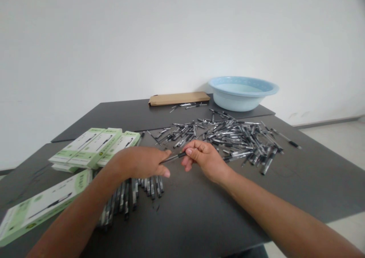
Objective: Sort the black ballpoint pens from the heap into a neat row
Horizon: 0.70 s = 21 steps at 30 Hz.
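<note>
While the right hand (208, 160) grasps one end of a single pen (173, 158) between thumb and fingers, the left hand (144, 162) is positioned at the opposite end, thumb and forefinger spread to either side. Whether the left hand grips the pen cannot be told. The pen is located just in front of the pen heap (228, 136), toward its left side. Further left of the heap, partly covered by the left forearm (98, 191), a group of pens (125, 199) lies roughly parallel. Green-and-white boxes (92, 146) are stacked left of the heap; a separate box (48, 204) lies left and nearer. Beyond the heap are a flat cardboard piece (179, 98), at left, and a light-blue basin (242, 100). A dark table (185, 220) supports all items.
</note>
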Tool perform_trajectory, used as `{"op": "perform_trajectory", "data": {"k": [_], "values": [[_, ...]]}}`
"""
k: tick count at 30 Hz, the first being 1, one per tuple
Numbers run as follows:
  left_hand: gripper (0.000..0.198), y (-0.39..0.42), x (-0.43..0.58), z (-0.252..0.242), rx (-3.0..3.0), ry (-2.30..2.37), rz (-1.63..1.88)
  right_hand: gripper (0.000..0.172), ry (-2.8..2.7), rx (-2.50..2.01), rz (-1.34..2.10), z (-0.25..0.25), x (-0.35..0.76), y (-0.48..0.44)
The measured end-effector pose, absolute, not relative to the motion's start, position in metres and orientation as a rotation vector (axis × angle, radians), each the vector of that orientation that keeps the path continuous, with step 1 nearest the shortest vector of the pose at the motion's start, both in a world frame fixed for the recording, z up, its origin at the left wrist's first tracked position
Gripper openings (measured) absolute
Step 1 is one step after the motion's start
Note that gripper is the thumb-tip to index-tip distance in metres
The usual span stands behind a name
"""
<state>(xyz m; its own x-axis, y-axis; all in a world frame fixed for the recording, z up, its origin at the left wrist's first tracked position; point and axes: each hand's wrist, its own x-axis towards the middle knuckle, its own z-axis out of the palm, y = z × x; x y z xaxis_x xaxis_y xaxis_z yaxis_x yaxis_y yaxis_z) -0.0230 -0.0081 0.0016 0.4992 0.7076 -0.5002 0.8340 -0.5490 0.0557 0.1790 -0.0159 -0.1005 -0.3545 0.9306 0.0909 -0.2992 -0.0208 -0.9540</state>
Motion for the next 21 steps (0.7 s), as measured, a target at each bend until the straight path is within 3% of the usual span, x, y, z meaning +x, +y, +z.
{"op": "perform_trajectory", "data": {"k": [8, 13, 16, 19, 21], "values": [[0.073, -0.016, -0.023, 0.011, 2.378, 1.322, -0.71, 0.04, -1.152, -0.899, 1.473, -0.105, 0.19, 0.001], [0.075, -0.018, -0.025, 0.01, 2.415, 1.303, -0.663, 0.042, -1.384, -1.111, 1.354, -0.11, 0.176, 0.005], [0.077, -0.019, -0.029, 0.013, 2.442, 1.309, -0.656, 0.04, -1.724, -1.327, 1.132, -0.107, 0.16, 0.014], [0.078, -0.021, -0.03, 0.016, 2.435, 1.333, -0.654, 0.035, -2.119, -1.457, 0.691, -0.102, 0.138, 0.026], [0.078, -0.023, -0.03, 0.018, 2.439, 1.345, -0.647, 0.032, -2.192, -1.447, 0.619, -0.099, 0.121, 0.032]]}}
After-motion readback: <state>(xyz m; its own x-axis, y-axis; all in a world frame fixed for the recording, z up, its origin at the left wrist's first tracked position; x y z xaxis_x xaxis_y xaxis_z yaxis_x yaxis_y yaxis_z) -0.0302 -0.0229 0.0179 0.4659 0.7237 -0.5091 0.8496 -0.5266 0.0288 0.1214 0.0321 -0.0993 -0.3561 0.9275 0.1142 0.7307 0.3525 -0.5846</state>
